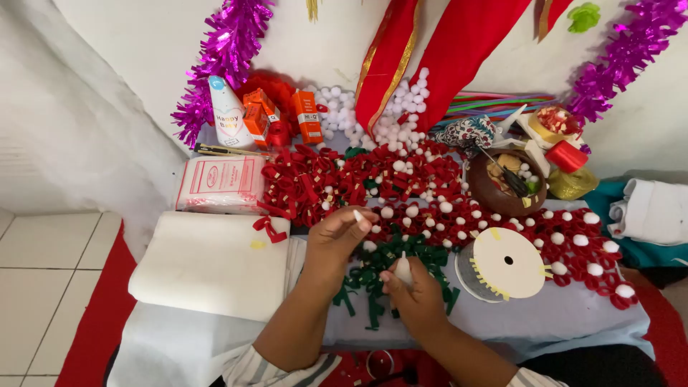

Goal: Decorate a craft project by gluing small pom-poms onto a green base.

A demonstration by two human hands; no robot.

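Fingers of the left hand are pinching a small white piece; the right hand is grasping a white ball, both over green ribbon loops. Pale cloth is covering the table, standing against a white wall hung with purple tinsel.

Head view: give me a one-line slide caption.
Left hand pinching a small white piece and right hand holding a white ball above green ribbon loops, amid red loops.
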